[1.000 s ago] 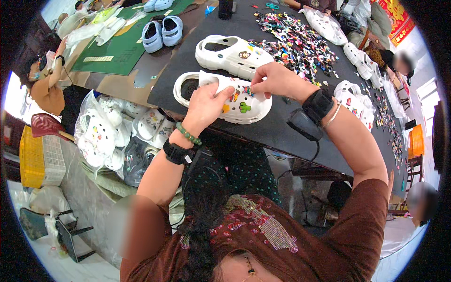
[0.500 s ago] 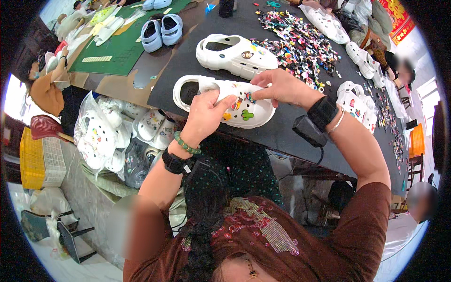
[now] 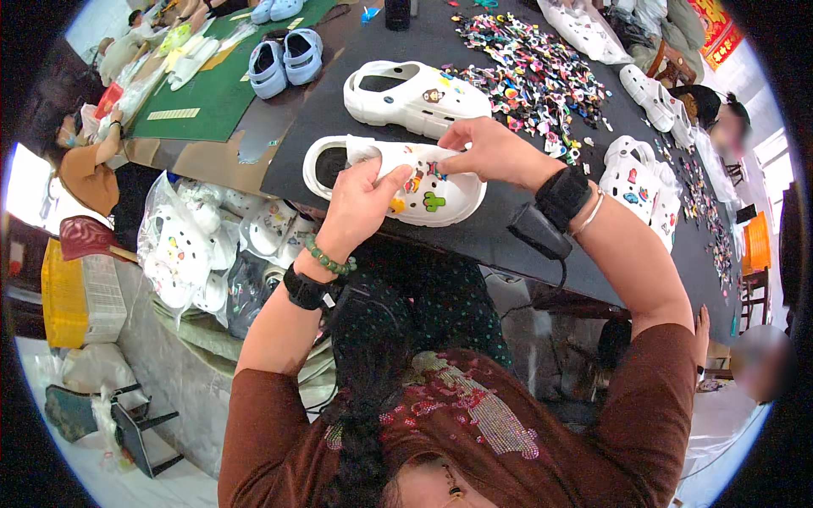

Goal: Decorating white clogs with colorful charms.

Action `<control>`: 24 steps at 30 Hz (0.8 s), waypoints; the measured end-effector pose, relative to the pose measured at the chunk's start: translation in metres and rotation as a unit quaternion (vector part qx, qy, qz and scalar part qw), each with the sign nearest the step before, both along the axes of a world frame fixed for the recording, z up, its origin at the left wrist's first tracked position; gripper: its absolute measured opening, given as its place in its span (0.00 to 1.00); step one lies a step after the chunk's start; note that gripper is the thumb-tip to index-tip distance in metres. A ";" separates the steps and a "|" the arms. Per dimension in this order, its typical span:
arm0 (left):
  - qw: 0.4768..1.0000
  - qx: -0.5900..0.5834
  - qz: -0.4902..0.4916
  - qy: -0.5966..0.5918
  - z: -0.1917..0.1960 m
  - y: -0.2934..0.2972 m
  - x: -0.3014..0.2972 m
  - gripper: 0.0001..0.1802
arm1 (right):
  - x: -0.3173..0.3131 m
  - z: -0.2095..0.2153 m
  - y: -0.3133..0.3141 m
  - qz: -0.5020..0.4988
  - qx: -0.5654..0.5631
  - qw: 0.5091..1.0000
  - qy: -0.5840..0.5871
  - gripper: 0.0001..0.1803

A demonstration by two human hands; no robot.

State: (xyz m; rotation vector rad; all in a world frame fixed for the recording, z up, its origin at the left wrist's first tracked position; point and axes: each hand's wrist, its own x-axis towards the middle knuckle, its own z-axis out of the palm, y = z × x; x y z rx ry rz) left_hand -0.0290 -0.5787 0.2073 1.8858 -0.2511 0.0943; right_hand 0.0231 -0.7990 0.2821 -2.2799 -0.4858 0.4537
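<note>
A white clog [image 3: 461, 196] lies sideways on the dark table in front of me, its toe to the right. Colourful charms dot its upper, among them a green cactus charm [image 3: 434, 201]. My left hand [image 3: 360, 199] is closed on the clog's near side, its thumb pressed on the upper beside the charms. At the upper, the fingers of my right hand [image 3: 495, 152] are pinched at a small blue-and-red charm [image 3: 437, 170], partly hiding it. Just beyond lies a second white clog [image 3: 415, 100], also bearing charms.
Loose charms [image 3: 542, 76] are heaped at the far right. More decorated white clogs [image 3: 631, 179] rest on the right, near a black device [image 3: 539, 230] by my wrist. Pale blue clogs [image 3: 286, 63] stand far left. Bagged clogs [image 3: 179, 250] sit below the table's left edge. Co-workers [image 3: 89, 157] are around.
The whole view has shifted slightly, so the table things sit a little further left. Both hands stay on the clog, with the right fingers still at the charm. Someone's hand now shows at the right.
</note>
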 end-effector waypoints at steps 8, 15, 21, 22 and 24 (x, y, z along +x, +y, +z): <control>0.986 0.163 -0.036 -0.012 0.025 0.004 0.014 0.17 | -0.014 -0.023 -0.035 -0.044 0.108 0.992 -0.044 0.20; 0.931 0.253 0.059 -0.258 0.018 0.001 0.015 0.14 | -0.047 -0.078 -0.086 -0.155 0.061 0.921 -0.351 0.09; 0.945 0.153 0.131 -0.257 0.014 -0.018 0.044 0.11 | -0.074 -0.115 -0.086 -0.198 -0.015 0.907 -0.370 0.07; 0.944 0.154 0.131 -0.260 0.011 -0.019 0.052 0.11 | -0.076 -0.115 -0.083 -0.200 -0.007 0.906 -0.373 0.06; 0.972 0.103 0.111 -0.178 0.007 -0.021 0.066 0.13 | -0.075 -0.114 -0.081 -0.205 -0.012 0.910 -0.359 0.05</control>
